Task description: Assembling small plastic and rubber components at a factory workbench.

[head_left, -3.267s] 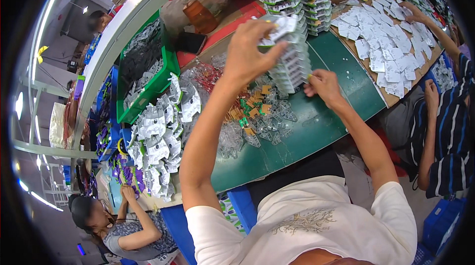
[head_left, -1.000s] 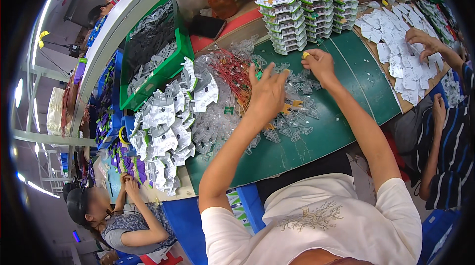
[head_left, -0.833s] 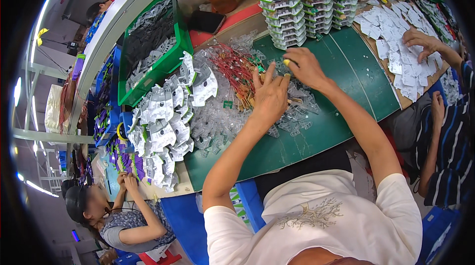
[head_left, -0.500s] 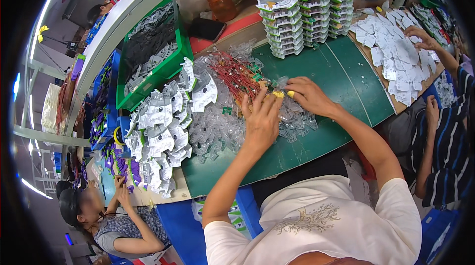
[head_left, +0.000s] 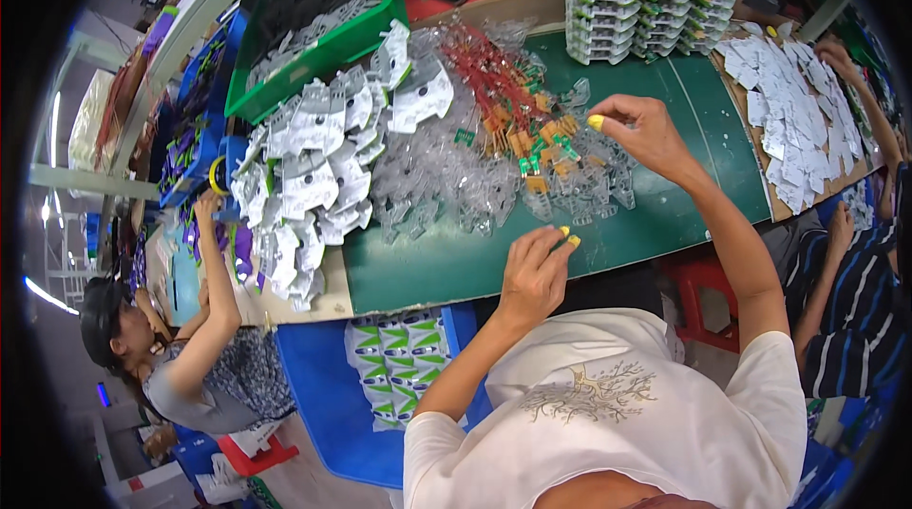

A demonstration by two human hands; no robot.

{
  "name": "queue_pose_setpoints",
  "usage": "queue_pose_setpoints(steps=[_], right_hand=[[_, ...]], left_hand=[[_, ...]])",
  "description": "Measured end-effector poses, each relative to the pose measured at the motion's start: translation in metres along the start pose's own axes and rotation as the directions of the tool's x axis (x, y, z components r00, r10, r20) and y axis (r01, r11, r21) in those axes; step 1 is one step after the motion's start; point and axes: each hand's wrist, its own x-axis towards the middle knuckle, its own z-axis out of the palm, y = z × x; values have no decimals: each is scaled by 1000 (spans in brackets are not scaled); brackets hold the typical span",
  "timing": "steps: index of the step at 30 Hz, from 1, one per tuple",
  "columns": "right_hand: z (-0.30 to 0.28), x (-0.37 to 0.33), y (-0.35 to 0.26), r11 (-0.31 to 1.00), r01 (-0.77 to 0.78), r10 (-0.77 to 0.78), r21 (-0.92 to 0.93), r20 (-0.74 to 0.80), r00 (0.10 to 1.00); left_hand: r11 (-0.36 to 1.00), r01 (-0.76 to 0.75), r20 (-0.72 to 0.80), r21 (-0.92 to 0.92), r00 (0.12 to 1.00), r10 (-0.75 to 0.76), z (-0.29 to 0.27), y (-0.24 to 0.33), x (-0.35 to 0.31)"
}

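Note:
My left hand (head_left: 535, 273) is over the near edge of the green work surface, with its fingers bent and drawn together. Two of its fingertips wear yellow covers. Higher up and to the right, my right hand (head_left: 648, 136) is curled into a pinch, and one of its tips is yellow too. Anything in either pinch is too small or hidden to make out. Between and beyond the hands lie small green and tan circuit boards (head_left: 521, 140) with red wires (head_left: 483, 62). They rest on a heap of clear plastic pieces (head_left: 432, 176), to the left of my right hand.
White and grey shells (head_left: 318, 186) are piled at left, before a green crate (head_left: 388, 19). Stacked white-green housings (head_left: 604, 10) stand at the back. White flat parts (head_left: 793, 119) cover a board at right. A blue bin (head_left: 323, 414) holds packed parts; co-workers sit on both sides.
My hands have left the wire and board pile and moved apart. The left came back toward my body, the right went up and to the right. The view has shifted.

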Motion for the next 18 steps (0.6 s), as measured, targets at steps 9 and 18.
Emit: queue_pose_setpoints(steps=[9, 18], right_hand=[[47, 63, 32, 862, -136, 131, -488, -45, 990], [17, 62, 37, 958, -198, 217, 209, -72, 974]], left_hand=[[997, 69, -53, 18, 996, -68, -14, 21, -40], [988, 154, -123, -13, 980, -154, -30, 19, -57]])
